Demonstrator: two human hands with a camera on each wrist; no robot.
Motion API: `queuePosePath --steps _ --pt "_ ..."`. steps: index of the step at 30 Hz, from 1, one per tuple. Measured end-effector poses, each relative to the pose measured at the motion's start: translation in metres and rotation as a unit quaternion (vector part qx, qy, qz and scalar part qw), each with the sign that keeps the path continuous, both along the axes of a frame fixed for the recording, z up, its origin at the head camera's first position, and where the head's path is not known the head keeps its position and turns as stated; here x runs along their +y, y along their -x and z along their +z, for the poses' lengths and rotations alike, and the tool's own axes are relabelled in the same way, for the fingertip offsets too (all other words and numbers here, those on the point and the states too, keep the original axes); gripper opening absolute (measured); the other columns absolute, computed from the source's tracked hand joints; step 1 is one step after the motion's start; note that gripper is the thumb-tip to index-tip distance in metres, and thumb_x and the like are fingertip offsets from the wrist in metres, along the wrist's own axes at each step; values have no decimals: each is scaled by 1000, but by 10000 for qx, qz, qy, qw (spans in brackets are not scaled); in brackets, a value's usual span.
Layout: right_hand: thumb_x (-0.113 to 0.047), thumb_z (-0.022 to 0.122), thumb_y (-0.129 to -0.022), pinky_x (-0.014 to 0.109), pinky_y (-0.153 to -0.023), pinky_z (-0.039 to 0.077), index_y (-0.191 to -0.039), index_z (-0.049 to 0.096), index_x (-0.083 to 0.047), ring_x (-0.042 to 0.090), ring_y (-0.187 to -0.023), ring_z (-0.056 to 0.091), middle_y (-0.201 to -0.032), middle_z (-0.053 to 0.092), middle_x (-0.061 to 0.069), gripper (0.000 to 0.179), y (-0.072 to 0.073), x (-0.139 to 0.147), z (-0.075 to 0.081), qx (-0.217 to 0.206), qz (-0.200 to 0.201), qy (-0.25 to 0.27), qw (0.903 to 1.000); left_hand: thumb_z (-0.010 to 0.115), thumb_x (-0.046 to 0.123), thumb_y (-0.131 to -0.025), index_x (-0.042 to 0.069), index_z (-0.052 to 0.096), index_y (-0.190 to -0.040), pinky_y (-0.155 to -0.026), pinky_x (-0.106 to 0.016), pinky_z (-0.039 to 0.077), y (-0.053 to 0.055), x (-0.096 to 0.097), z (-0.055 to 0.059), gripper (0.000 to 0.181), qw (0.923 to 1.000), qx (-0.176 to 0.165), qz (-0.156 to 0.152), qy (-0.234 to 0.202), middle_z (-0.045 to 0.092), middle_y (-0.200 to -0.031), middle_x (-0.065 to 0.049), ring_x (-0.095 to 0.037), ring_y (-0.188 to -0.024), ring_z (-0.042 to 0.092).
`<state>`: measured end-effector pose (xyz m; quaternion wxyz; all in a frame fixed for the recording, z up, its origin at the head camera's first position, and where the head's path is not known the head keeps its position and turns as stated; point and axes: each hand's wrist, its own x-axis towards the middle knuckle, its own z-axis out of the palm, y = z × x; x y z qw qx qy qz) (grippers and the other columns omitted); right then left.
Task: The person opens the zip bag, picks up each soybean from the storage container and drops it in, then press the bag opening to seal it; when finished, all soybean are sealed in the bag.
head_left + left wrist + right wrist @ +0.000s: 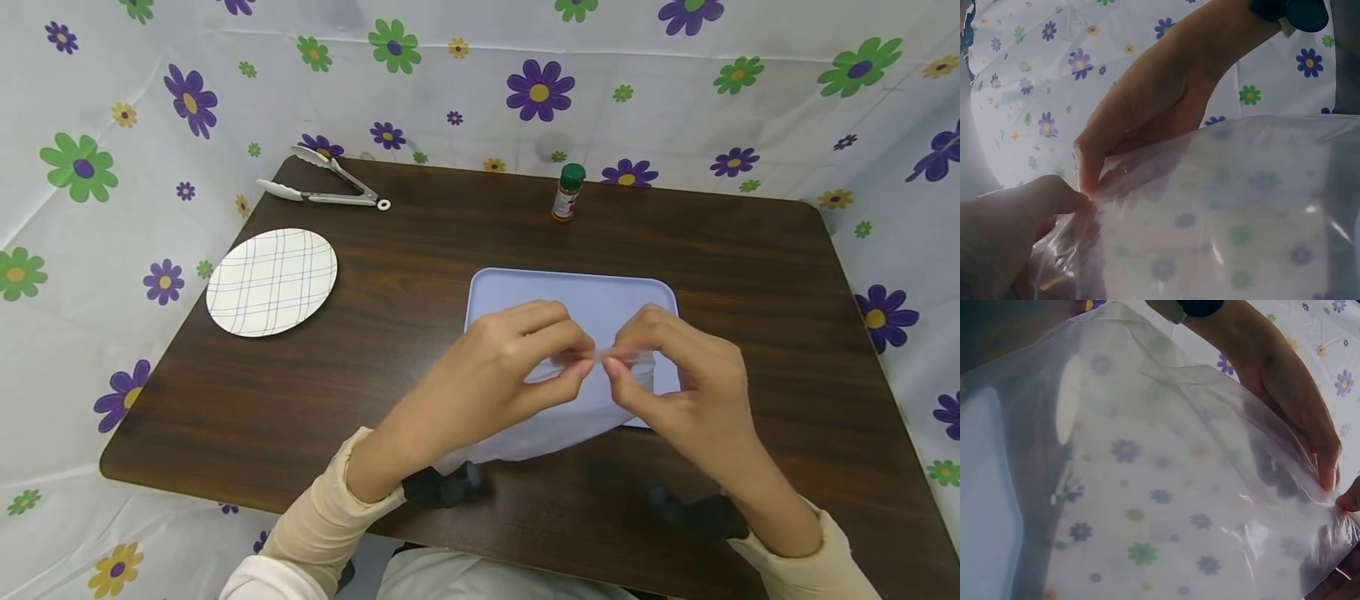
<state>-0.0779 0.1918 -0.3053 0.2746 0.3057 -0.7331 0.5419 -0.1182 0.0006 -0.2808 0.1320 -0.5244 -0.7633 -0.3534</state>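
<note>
A thin clear plastic bag [525, 437] hangs from both hands over a lavender tray [570, 292]. My left hand [502, 362] pinches its edge between thumb and fingertips. Close against it, fingertips almost meeting, my right hand [690, 383] pinches the same edge. In the left wrist view the see-through film [1210, 219] spreads wide and bunches into creases by the fingers. The right wrist view shows the sheet of the bag [1147, 456] hanging loosely, with the flowered backdrop showing through. Both hands and the bag hide part of the tray.
A white plate [272, 283] with a blue grid pattern lies at the left of the dark wooden table [390, 333]. Behind it are tongs [337, 198], spread apart. A green-capped spice bottle [567, 193] stands near the back edge. Flowered curtains surround the table.
</note>
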Motion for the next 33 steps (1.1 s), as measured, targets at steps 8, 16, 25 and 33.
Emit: queuePosePath --steps 8,16,25,33 --pt "0 67 -78 16 -61 41 -73 62 8 6 -66 50 -67 57 2 11 -2 9 0 -357 448 252 9980 59 9 -86 10 66 -82 -69 -11 41 -2 -2 -7 7 9995 231 231 -7 59 -80 4 -6 -77 52" --pt "-10 63 -84 15 -66 41 -76 63 -2 3 -71 50 -70 57 -1 11 -2 4 4 -38 300 -911 9954 58 11 -87 10 66 -85 -67 -10 40 -2 -2 -4 8 9994 305 -43 156 58 -79 4 -5 -73 49" --pt "-5 65 -81 16 -67 42 -69 61 1 5 -70 50 -66 56 2 14 -7 6 3 50 504 -260 9984 56 9 -84 12 65 -78 -61 -9 36 -7 -3 -5 11 9982 569 -5 195 55 -72 6 -3 -67 45" --pt "6 66 -76 18 -66 41 -73 63 4 9 -70 52 -69 60 4 5 -10 20 -5 -316 804 167 9961 58 9 -78 15 62 -69 -54 -12 35 -5 -9 -5 11 9926 1194 159 -176 51 -64 7 -3 -58 44"
